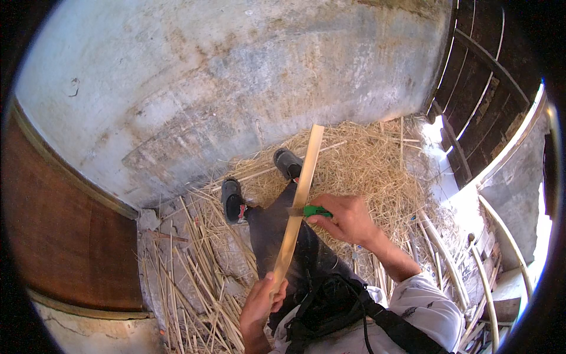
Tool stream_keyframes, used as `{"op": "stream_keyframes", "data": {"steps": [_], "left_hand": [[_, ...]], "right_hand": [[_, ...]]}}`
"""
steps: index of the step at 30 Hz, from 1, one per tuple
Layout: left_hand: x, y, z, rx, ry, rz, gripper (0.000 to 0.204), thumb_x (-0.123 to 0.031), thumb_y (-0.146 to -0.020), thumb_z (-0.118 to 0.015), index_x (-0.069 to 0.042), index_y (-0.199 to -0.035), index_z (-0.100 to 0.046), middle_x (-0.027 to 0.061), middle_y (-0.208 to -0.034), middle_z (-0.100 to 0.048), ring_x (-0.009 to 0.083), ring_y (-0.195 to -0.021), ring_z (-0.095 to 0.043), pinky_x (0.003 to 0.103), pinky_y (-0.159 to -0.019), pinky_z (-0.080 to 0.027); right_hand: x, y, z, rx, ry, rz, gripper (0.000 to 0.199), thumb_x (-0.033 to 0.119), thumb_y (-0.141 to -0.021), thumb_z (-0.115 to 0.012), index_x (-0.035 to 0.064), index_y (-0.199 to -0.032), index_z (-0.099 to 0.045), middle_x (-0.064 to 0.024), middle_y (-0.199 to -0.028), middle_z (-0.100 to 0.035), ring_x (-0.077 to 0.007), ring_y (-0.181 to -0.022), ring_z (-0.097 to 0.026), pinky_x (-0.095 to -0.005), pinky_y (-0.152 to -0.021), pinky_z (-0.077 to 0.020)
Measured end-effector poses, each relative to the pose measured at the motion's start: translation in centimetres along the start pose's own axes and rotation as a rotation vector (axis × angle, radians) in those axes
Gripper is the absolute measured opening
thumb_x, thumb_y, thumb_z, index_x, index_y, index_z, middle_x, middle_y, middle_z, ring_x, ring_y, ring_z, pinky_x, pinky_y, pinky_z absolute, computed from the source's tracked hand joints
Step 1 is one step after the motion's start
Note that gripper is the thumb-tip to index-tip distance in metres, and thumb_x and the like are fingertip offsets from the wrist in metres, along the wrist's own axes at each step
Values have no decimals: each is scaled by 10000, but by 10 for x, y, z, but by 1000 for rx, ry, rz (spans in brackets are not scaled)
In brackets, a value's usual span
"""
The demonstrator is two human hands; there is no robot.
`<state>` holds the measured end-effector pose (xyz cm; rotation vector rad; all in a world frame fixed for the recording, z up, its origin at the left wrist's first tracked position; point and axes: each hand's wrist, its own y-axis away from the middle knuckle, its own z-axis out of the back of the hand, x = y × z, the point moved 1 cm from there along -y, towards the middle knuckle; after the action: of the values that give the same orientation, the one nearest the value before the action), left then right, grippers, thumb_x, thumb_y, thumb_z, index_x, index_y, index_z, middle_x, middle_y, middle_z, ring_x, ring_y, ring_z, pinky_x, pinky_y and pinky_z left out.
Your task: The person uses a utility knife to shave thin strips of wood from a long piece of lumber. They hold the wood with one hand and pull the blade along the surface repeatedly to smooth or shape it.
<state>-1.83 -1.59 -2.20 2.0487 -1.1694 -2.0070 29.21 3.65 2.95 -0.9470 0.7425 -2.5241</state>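
A long, flat, pale strip of bamboo or wood (308,168) slants up and away across my lap. Its near end is gripped by my left hand (263,299), with the fingers wrapped round it. My right hand (346,219) is closed on a green-handled knife (316,210). The knife's blade lies across the strip about midway along, touching it or just over it. My legs in dark trousers (274,227) are beneath the strip, and the far end of the strip stands free beyond my shoes (288,163).
Straw-like shavings (371,168) cover the floor ahead. Many thin sticks (197,283) lie loose at the left. A stained wall (253,76) rises in front. Brown panel (71,230) stands left, a dark plank door (483,76) right. Curved poles (484,289) lean at the right.
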Motion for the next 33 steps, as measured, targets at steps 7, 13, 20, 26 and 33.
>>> {"op": "stream_keyframes", "data": {"steps": [7, 13, 20, 26, 33], "left_hand": [[-8, 5, -15, -154, -87, -29, 644, -558, -1184, -373, 1, -1044, -661, -23, -671, -485, 100, -511, -469, 283, -470, -370], [-6, 8, -22, -244, -193, -79, 623, -482, -1196, -392, 33, -1040, -706, -4, -691, -543, 102, -566, -505, 285, -531, -402], [12, 11, -19, -253, -349, -80, 606, -438, -1203, -388, 39, -1019, -714, -1, -676, -556, 111, -580, -515, 308, -561, -423], [36, 35, -22, -181, -163, 116, 614, -476, -1198, -405, 14, -1011, -723, 2, -701, -558, 102, -575, -495, 293, -544, -410], [19, 26, -16, -136, -38, 102, 623, -582, -1176, -416, -33, -1001, -651, -38, -693, -459, 89, -549, -413, 287, -504, -346]], "right_hand": [[6, 11, -18, 19, 99, 97, 292, 365, -976, -801, 117, -1125, -764, -80, -911, -768, -310, -740, -766, -426, -631, -611], [5, 8, -14, -17, 154, 94, 286, 373, -966, -812, 134, -1119, -786, -73, -906, -769, -286, -734, -771, -406, -625, -614], [-33, 0, -7, -208, 239, -115, 315, 401, -991, -786, 132, -1155, -780, -117, -894, -780, -365, -753, -768, -456, -653, -609], [-118, -27, 37, -266, 341, -498, 414, 457, -1081, -662, 75, -1211, -755, -210, -840, -728, -389, -723, -714, -477, -631, -533], [-104, -14, 29, -132, -522, -733, 412, 448, -1107, -625, 107, -1285, -773, 9, -840, -658, -83, -657, -494, -279, -590, -375]]}}
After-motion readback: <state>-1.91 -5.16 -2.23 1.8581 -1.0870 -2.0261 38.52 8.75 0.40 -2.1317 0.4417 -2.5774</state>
